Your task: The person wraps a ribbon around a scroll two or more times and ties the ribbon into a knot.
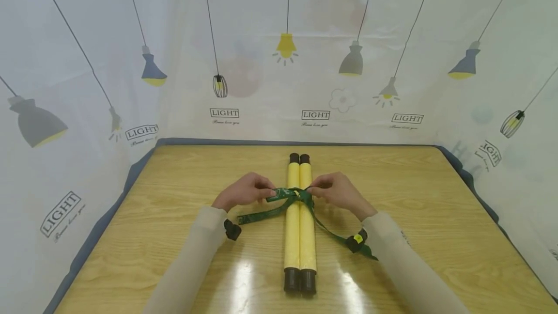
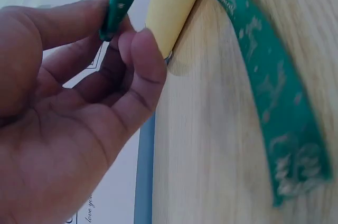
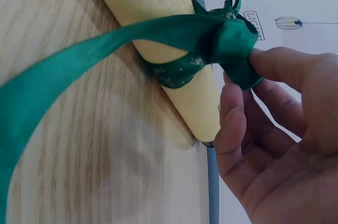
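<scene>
Two yellow rolls (image 1: pixel 293 236) with dark end caps lie side by side on the table, pointing away from me. A green ribbon (image 1: pixel 266 214) with pale print goes around their middle and is knotted on top, with a loop on each side. My left hand (image 1: pixel 245 191) pinches the left loop between thumb and fingers. On the other side, my right hand (image 1: pixel 339 192) pinches the right loop close to the knot (image 3: pixel 232 39). One loose tail (image 2: pixel 280 108) hangs to the left; the other runs toward the right wrist. The ribbon's underside beneath the rolls is hidden.
The wooden table (image 1: pixel 174 178) has a blue-grey edge along the back and sides. White sheeting (image 1: pixel 261 125) printed with hanging lamps stands around it on three sides. A dark wrist camera (image 1: pixel 233 229) sits by the left cuff, another (image 1: pixel 356 240) by the right, over the ribbon tail.
</scene>
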`<control>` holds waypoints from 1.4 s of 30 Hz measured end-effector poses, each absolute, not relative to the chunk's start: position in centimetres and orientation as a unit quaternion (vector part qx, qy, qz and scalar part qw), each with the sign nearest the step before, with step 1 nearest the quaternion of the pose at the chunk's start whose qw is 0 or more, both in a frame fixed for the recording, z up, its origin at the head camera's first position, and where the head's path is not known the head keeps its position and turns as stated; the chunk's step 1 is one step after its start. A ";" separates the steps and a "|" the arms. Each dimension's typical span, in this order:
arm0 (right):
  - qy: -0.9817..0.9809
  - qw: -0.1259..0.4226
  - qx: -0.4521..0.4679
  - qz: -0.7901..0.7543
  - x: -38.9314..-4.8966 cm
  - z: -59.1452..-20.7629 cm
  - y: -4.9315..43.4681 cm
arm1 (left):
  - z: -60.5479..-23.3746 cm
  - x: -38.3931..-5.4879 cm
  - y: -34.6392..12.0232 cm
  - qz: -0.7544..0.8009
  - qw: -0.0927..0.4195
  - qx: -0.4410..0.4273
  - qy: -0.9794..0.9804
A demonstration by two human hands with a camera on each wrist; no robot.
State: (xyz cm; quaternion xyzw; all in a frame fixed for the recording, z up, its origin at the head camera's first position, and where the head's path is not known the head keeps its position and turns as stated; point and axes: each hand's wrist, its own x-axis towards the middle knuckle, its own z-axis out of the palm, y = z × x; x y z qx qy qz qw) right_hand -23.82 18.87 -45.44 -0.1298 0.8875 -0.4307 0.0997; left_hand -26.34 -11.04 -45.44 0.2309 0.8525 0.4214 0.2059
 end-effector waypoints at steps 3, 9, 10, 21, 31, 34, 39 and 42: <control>0.890 0.093 -0.117 -0.432 -23.8 -45.5 19.2 | -45.4 -26.4 -11.1 0.423 0.188 0.212 0.861; 0.892 0.072 -0.093 -0.437 -23.4 -45.7 20.2 | -45.8 -26.4 -11.6 0.432 0.177 0.178 0.866; 0.893 0.067 -0.090 -0.436 -23.4 -45.8 20.4 | -45.8 -26.4 -11.6 0.434 0.177 0.173 0.866; 0.905 0.054 -0.048 -0.418 -23.3 -46.9 23.2 | -46.7 -26.6 -12.3 0.450 0.170 0.122 0.868; 0.907 0.050 -0.040 -0.416 -23.0 -47.4 24.9 | -47.6 -26.9 -12.6 0.460 0.158 0.125 0.865; 0.913 0.052 -0.039 -0.404 -22.9 -47.8 25.4 | -47.8 -26.8 -12.7 0.460 0.162 0.117 0.865; 0.918 0.060 -0.028 -0.391 -22.6 -48.2 25.9 | -47.9 -26.7 -12.8 0.463 0.168 0.109 0.863; 0.917 0.068 -0.012 -0.394 -22.3 -48.3 26.2 | -48.0 -26.6 -12.8 0.460 0.166 0.107 0.866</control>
